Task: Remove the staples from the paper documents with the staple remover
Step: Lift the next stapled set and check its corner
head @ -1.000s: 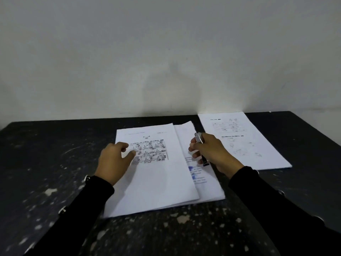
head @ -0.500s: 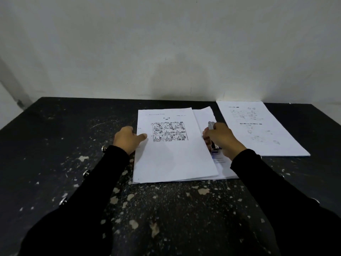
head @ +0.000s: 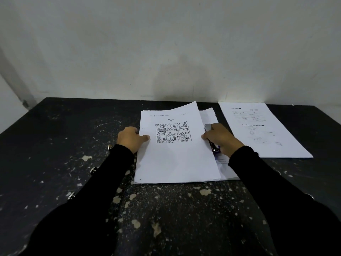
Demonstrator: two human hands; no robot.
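Observation:
A white document with a comic-strip picture (head: 177, 156) lies in the middle of the black table, on top of a second paper stack (head: 226, 168) that sticks out on its right. My left hand (head: 130, 138) rests on the document's left edge, thumb on the sheet. My right hand (head: 220, 138) sits at the document's right edge and is closed around the staple remover (head: 212, 141), a dark tool with a metal tip pointing away from me. The top right corner of the top sheet is lifted off the stack. No staple is visible.
Another white printed document (head: 263, 130) lies flat at the right, near the wall. The black table (head: 55, 145) is speckled with white paint chips and ends against a pale wall. My black sleeves cover the near part.
The camera has tilted down and shifted. The top sheet's far right corner has lifted. My right hand with the remover stays at the right edge, my left hand on the left edge.

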